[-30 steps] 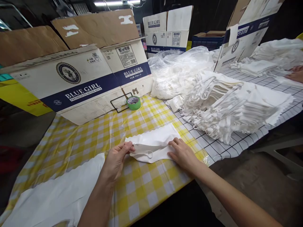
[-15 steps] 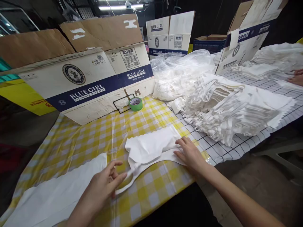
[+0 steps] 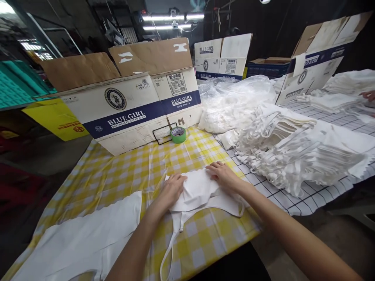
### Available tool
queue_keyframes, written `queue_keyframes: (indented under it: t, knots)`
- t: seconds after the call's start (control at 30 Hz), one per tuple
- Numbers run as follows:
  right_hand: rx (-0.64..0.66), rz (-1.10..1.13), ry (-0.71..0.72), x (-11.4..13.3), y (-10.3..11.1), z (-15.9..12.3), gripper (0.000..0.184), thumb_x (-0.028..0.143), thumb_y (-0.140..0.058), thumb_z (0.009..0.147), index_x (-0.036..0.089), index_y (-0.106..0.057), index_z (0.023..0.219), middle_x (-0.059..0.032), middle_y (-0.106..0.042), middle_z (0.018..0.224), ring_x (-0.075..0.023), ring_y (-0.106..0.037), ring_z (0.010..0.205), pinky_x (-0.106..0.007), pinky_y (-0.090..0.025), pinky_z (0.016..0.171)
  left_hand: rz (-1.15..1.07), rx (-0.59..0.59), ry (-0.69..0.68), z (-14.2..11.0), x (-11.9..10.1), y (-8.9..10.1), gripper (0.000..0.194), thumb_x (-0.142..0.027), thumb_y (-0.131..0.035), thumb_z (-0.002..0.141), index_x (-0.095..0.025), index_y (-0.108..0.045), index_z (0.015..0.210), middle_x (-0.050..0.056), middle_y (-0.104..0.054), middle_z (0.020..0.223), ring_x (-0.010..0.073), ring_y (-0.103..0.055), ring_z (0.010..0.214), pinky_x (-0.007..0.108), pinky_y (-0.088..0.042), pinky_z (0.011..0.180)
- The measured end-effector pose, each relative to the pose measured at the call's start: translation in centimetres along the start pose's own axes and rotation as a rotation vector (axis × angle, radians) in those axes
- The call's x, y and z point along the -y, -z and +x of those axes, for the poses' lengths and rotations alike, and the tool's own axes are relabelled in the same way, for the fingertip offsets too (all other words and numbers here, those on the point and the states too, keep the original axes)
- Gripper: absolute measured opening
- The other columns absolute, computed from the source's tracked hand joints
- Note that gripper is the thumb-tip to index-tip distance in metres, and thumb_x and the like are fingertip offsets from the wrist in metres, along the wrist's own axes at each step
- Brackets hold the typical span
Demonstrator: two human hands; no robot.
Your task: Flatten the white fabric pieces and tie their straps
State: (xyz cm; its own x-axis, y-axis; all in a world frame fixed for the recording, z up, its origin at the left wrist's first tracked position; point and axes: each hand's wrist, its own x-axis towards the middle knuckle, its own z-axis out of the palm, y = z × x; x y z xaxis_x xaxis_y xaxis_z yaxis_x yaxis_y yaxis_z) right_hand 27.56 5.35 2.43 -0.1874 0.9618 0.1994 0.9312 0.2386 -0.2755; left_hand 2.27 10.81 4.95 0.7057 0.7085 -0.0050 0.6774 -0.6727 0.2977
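A white strapped garment, seemingly a camisole top (image 3: 195,191), lies folded on the yellow checked tablecloth (image 3: 202,249), its wavy hem away from me. My left hand (image 3: 172,189) rests on its upper left corner, fingers stretched across the fabric, thumb hidden. On the upper right corner lies my right hand (image 3: 224,175), fingers extended over the cloth and the thumb a little apart. One thin strap (image 3: 166,253) trails toward the table's near edge; another loops out at the right. A second white garment (image 3: 88,230) is spread flat at the left, partly behind my left forearm.
A large pile of white garments (image 3: 304,148) sits on the grid-patterned cloth (image 3: 281,195) at right. Behind are a clear plastic bag (image 3: 234,101), green tape (image 3: 178,135) and an open beer carton (image 3: 131,113). Another person's hand (image 3: 367,95) shows at the far right edge.
My left hand has left the strap and moved up and right onto the garment's corner. My right hand has shifted up and left along its edge. The camera view has turned slightly.
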Motion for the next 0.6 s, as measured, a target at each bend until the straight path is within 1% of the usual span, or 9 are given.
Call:
queue_keyframes:
  t: [0.07, 0.1, 0.17, 0.23, 0.3, 0.37, 0.43, 0.5, 0.6]
  knots:
    - [0.014, 0.027, 0.043, -0.6, -0.1, 0.2, 0.014, 0.017, -0.055, 0.082, 0.020, -0.060, 0.095, -0.0055, -0.058, 0.094, -0.0183, -0.049, 0.090, -0.030, -0.039, 0.076, 0.022, 0.022, 0.013, 0.4, -0.2, 0.0, 0.028, -0.007, -0.042, 0.074, -0.021, -0.060, 0.091, 0.004, -0.058, 0.094, 0.0199, -0.052, 0.093, 0.032, -0.041, 0.079]
    - [0.013, 0.036, 0.049, -0.7, -0.2, 0.1, 0.008, 0.017, -0.055, 0.082, 0.019, -0.060, 0.088, -0.0050, -0.057, 0.090, -0.0176, -0.050, 0.087, -0.029, -0.039, 0.075, 0.036, 0.018, 0.030, 0.3, -0.3, -0.1, 0.025, -0.007, -0.041, 0.074, -0.021, -0.059, 0.083, 0.003, -0.057, 0.088, 0.0196, -0.052, 0.089, 0.030, -0.040, 0.075]
    - [-0.001, 0.047, 0.047, -0.6, -0.3, -0.1, 0.008, 0.015, -0.052, 0.083, 0.018, -0.058, 0.079, -0.0045, -0.056, 0.085, -0.0168, -0.049, 0.084, -0.028, -0.040, 0.072, 0.063, -0.026, 0.068, -0.1, -0.6, -0.3, 0.021, -0.005, -0.041, 0.072, -0.020, -0.056, 0.074, 0.003, -0.055, 0.083, 0.0191, -0.052, 0.085, 0.029, -0.039, 0.070]
    - [-0.037, 0.078, 0.062, -0.3, -0.3, -0.7, 0.012, 0.011, -0.049, 0.084, 0.018, -0.055, 0.076, -0.0051, -0.056, 0.088, -0.0164, -0.050, 0.085, -0.029, -0.040, 0.073, 0.080, -0.094, 0.116, -1.1, -0.8, -0.6, 0.020, -0.005, -0.041, 0.071, -0.020, -0.053, 0.075, 0.002, -0.054, 0.083, 0.0187, -0.051, 0.083, 0.027, -0.036, 0.065]
    - [-0.074, 0.144, 0.110, 0.0, 0.0, -1.6, 0.013, 0.009, -0.045, 0.085, 0.018, -0.053, 0.078, -0.0063, -0.056, 0.099, -0.0166, -0.050, 0.092, -0.031, -0.040, 0.078, 0.080, -0.150, 0.174, -2.5, -1.1, -1.0, 0.019, -0.005, -0.039, 0.072, -0.021, -0.050, 0.076, 0.001, -0.053, 0.081, 0.0180, -0.050, 0.078, 0.027, -0.034, 0.061]
    - [-0.089, 0.212, 0.180, 0.4, 0.4, -2.7, 0.014, 0.009, -0.042, 0.086, 0.019, -0.050, 0.080, -0.0068, -0.056, 0.108, -0.0177, -0.048, 0.105, -0.033, -0.038, 0.084, 0.053, -0.165, 0.232, -4.1, -1.4, -1.5, 0.018, -0.006, -0.038, 0.073, -0.021, -0.047, 0.076, 0.000, -0.051, 0.076, 0.0170, -0.050, 0.073, 0.026, -0.033, 0.059]
    - [-0.071, 0.243, 0.236, 0.6, 0.8, -4.0, 0.015, 0.009, -0.039, 0.087, 0.019, -0.048, 0.080, -0.0064, -0.058, 0.105, -0.0184, -0.046, 0.111, -0.034, -0.036, 0.088, 0.002, -0.161, 0.285, -5.7, -1.8, -2.2, 0.017, -0.007, -0.036, 0.074, -0.021, -0.045, 0.074, 0.000, -0.049, 0.075, 0.0153, -0.050, 0.069, 0.026, -0.033, 0.058]
    - [-0.037, 0.224, 0.256, 1.0, 1.0, -5.4, 0.016, 0.009, -0.039, 0.087, 0.019, -0.047, 0.079, -0.0049, -0.060, 0.092, -0.0182, -0.050, 0.105, -0.035, -0.035, 0.088, -0.063, -0.160, 0.327, -7.1, -2.2, -2.8, 0.016, -0.008, -0.034, 0.076, -0.020, -0.044, 0.073, 0.000, -0.048, 0.081, 0.0133, -0.050, 0.066, 0.025, -0.035, 0.058]
    - [0.006, 0.133, 0.233, 1.6, 1.1, -7.2, 0.016, 0.010, -0.038, 0.087, 0.019, -0.050, 0.081, -0.0028, -0.058, 0.079, -0.0167, -0.053, 0.085, -0.035, -0.035, 0.085, -0.152, -0.155, 0.372, -8.7, -2.9, -3.4, 0.015, -0.009, -0.034, 0.076, -0.020, -0.045, 0.073, 0.001, -0.048, 0.087, 0.0112, -0.050, 0.062, 0.024, -0.037, 0.057]
